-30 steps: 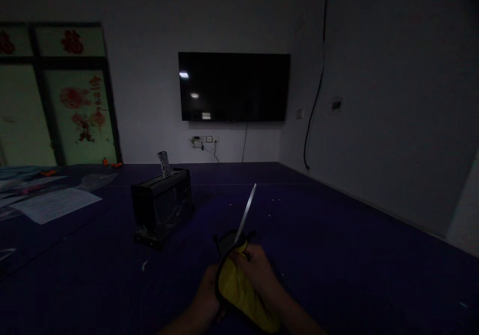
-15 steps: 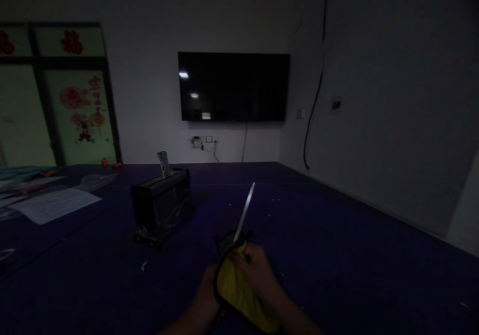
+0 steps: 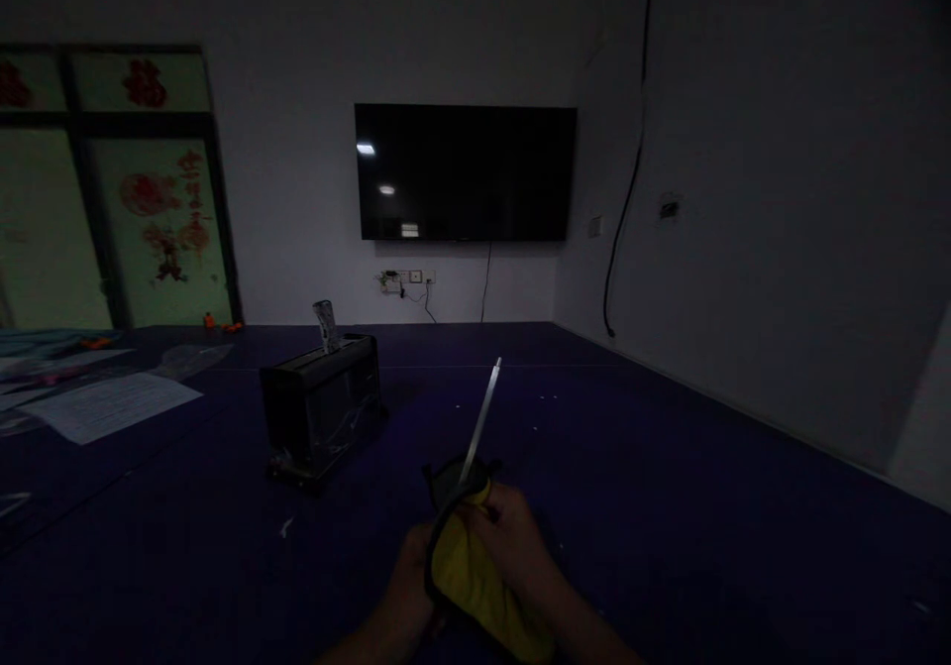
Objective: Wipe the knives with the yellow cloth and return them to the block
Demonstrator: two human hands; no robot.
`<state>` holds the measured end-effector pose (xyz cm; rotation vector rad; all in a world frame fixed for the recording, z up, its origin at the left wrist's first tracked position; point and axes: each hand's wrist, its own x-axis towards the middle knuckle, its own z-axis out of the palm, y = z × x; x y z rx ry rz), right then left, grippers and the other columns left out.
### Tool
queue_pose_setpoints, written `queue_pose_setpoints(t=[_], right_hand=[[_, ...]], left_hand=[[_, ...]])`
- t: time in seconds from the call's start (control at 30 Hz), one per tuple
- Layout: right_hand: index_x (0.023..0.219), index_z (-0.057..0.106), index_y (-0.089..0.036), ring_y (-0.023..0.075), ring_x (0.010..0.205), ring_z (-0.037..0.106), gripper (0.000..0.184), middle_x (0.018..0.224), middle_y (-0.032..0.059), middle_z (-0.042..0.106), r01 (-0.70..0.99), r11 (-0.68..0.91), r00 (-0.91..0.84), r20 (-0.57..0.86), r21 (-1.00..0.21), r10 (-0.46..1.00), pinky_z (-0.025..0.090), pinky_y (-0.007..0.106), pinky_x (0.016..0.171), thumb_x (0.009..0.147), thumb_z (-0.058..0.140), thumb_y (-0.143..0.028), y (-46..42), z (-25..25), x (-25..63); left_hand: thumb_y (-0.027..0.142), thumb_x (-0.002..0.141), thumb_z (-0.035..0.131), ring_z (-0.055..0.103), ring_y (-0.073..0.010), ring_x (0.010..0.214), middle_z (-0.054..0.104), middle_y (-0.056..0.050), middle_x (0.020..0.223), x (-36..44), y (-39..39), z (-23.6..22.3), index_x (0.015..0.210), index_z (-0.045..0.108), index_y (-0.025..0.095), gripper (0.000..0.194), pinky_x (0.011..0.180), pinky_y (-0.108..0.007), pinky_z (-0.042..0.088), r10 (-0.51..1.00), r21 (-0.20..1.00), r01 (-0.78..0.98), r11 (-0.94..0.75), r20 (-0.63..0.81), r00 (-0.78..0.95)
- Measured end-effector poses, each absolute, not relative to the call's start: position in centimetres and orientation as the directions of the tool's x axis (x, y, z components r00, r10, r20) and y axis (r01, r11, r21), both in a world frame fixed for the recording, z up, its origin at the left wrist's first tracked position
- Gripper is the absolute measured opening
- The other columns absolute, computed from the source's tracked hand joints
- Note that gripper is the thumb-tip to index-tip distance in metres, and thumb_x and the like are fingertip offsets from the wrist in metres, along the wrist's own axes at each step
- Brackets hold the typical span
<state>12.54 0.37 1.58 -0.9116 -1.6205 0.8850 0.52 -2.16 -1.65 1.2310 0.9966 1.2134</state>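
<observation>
Low in the middle of the head view, both my hands hold a yellow cloth (image 3: 475, 581) with a dark edge. A thin silvery rod (image 3: 479, 423) sticks up and away out of the cloth's top. My left hand (image 3: 408, 581) grips the cloth from the left side with its fingers curled under it. On the right, my right hand (image 3: 509, 536) pinches the cloth's upper edge near the base of the rod. The room is dim and details are hard to make out.
A black box-shaped appliance (image 3: 321, 409) with a small object sticking out of its top stands on the dark blue floor (image 3: 669, 506), left of my hands. Papers (image 3: 111, 404) lie at far left. A wall-mounted TV (image 3: 465, 171) hangs ahead.
The rod's tip has drifted slightly left and up. Both hands stay closed on the yellow cloth in nearly the same place.
</observation>
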Motion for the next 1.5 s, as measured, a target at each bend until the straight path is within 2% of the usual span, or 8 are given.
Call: queue_pose_setpoints(t=[0.27, 0.63, 0.8, 1.03, 1.17, 1.3, 1.4, 1.5], right_hand=[[0.066, 0.067, -0.016, 0.0148, 0.062, 0.055, 0.017, 0.065, 0.0008, 0.062, 0.129, 0.465, -0.18, 0.44, -0.876, 0.88, 0.042, 0.021, 0.053, 0.072, 0.055, -0.026, 0.3, 1.8, 12.7], [0.062, 0.064, -0.015, 0.0132, 0.057, 0.052, 0.017, 0.059, -0.0011, 0.058, 0.064, 0.414, -0.191, 0.397, -0.908, 0.898, 0.041, 0.021, 0.053, 0.072, 0.054, -0.025, 0.4, 1.6, 12.9], [0.069, 0.068, -0.015, 0.0146, 0.06, 0.054, 0.018, 0.061, 0.0001, 0.06, 0.077, 0.406, -0.194, 0.385, -0.911, 0.902, 0.041, 0.022, 0.053, 0.073, 0.053, -0.024, 0.4, 1.6, 13.0], [0.068, 0.069, -0.016, 0.015, 0.064, 0.054, 0.017, 0.066, 0.0007, 0.063, 0.078, 0.475, -0.195, 0.454, -0.877, 0.869, 0.042, 0.022, 0.057, 0.072, 0.052, -0.02, 0.3, 1.7, 13.2], [0.066, 0.068, -0.016, 0.0143, 0.063, 0.053, 0.018, 0.067, 0.0008, 0.062, 0.084, 0.509, -0.177, 0.49, -0.857, 0.854, 0.043, 0.022, 0.058, 0.075, 0.054, -0.025, -0.1, 2.2, 13.2], [0.068, 0.068, -0.016, 0.0154, 0.064, 0.055, 0.02, 0.068, 0.0016, 0.064, 0.04, 0.494, -0.111, 0.488, -0.868, 0.866, 0.044, 0.023, 0.058, 0.074, 0.059, -0.033, -0.3, 2.7, 13.2], [0.072, 0.068, -0.015, 0.0175, 0.062, 0.057, 0.025, 0.065, 0.0025, 0.065, -0.036, 0.435, 0.005, 0.435, -0.9, 0.901, 0.045, 0.025, 0.055, 0.071, 0.062, -0.04, 0.1, 3.1, 13.8], [0.068, 0.066, -0.015, 0.0186, 0.059, 0.058, 0.03, 0.062, 0.0034, 0.064, -0.079, 0.403, 0.16, 0.388, -0.912, 0.908, 0.045, 0.027, 0.054, 0.064, 0.067, -0.044, 0.8, 3.7, 15.3]], left_hand=[[0.066, 0.06, 0.052, 0.029, -0.0043, 0.026, 0.037, 0.005, 0.033, 0.8, -2.4, -0.9, 0.047, 0.049, 0.017, 0.051, 0.029, -0.016, 0.018, 0.988, 0.994, -0.089, -0.066, 0.078, 0.134], [0.067, 0.058, 0.052, 0.03, -0.0043, 0.026, 0.04, 0.005, 0.037, 0.7, -3.0, 0.2, 0.058, 0.055, 0.014, 0.053, 0.027, -0.017, 0.019, 0.987, 0.99, -0.138, -0.01, 0.031, 0.157], [0.069, 0.059, 0.051, 0.029, -0.0038, 0.025, 0.039, 0.005, 0.038, 0.7, -2.9, 0.3, 0.059, 0.057, 0.014, 0.056, 0.027, -0.017, 0.019, 0.983, 0.988, -0.151, -0.027, 0.054, 0.177], [0.072, 0.056, 0.056, 0.033, -0.0043, 0.028, 0.046, 0.002, 0.041, 0.4, -2.4, -0.4, 0.057, 0.056, 0.014, 0.058, 0.028, -0.017, 0.023, 0.96, 0.989, -0.137, -0.055, 0.09, 0.264], [0.077, 0.058, 0.05, 0.031, -0.0039, 0.027, 0.042, 0.003, 0.036, 0.4, -2.5, -0.6, 0.051, 0.053, 0.014, 0.064, 0.028, -0.016, 0.021, 0.944, 0.991, -0.096, -0.091, 0.117, 0.308], [0.072, 0.063, 0.049, 0.029, -0.0037, 0.025, 0.036, 0.004, 0.032, 0.5, -2.7, -0.4, 0.045, 0.048, 0.016, 0.059, 0.029, -0.016, 0.018, 0.937, 0.993, -0.034, -0.109, 0.114, 0.33], [0.064, 0.065, 0.054, 0.026, -0.0039, 0.025, 0.033, 0.006, 0.03, 0.6, -2.7, -0.4, 0.046, 0.046, 0.017, 0.051, 0.029, -0.017, 0.016, 0.929, 0.994, -0.009, -0.11, 0.106, 0.353], [0.06, 0.064, 0.057, 0.025, -0.0042, 0.025, 0.034, 0.008, 0.032, 0.6, -2.6, -0.6, 0.052, 0.047, 0.018, 0.045, 0.029, -0.018, 0.013, 0.918, 0.996, 0.023, -0.085, 0.069, 0.39]])
